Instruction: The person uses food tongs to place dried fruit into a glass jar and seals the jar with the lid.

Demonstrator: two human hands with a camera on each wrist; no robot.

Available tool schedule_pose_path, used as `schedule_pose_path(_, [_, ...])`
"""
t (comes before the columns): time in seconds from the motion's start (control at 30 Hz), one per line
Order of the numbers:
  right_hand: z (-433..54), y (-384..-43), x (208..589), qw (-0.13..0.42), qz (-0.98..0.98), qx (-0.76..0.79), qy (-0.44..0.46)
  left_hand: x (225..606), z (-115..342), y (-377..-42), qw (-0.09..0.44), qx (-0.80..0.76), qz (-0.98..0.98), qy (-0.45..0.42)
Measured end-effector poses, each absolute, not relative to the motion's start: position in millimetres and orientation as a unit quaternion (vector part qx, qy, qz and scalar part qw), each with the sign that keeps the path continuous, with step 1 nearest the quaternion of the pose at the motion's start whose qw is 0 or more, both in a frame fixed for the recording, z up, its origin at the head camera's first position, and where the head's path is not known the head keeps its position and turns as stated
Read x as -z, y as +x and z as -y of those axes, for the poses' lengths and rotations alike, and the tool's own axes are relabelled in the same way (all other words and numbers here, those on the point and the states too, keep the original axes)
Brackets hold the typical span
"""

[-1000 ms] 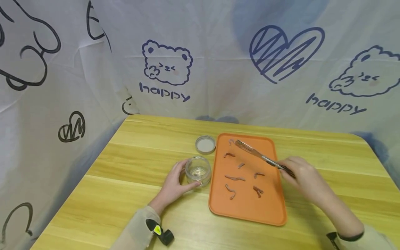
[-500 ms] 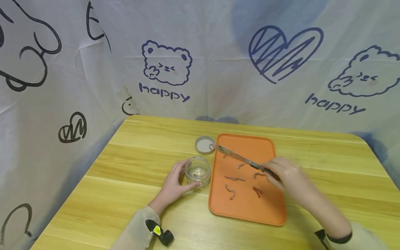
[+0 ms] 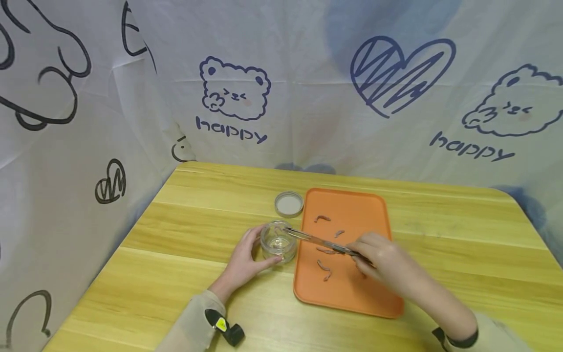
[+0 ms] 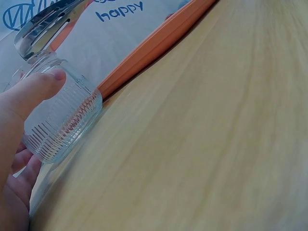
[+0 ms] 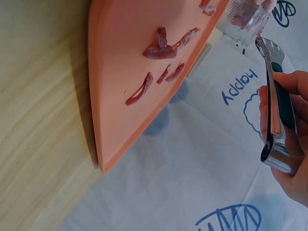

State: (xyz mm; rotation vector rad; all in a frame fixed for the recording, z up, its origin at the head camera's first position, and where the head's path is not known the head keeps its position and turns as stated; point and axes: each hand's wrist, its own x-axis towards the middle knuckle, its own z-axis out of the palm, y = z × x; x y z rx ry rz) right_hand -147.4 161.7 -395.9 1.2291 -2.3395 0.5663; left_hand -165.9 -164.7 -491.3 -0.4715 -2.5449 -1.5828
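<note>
We gripped glass jar (image 3: 279,247) in left hand (image 3: 244,261), tongs (image 3: 323,242) in right hand (image 3: 388,263); orange tray (image 3: 343,296) lay beneath right hand.

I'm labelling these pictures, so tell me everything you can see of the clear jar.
The clear jar looks like glass: round, lidless, fine ribs around its wall. It stands upright on the table, left of the orange tray. The left hand grips its side; the tips of the tongs are at its mouth, contact unclear.
</note>
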Motion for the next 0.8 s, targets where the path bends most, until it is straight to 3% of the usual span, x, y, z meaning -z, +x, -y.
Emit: schedule_pose_path(0.8, [-162.5,-148.4,393.8,0.206,0.849,-0.206,0.441,482.8,162.7,-163.5,0.042,0.532,0.832,-0.150])
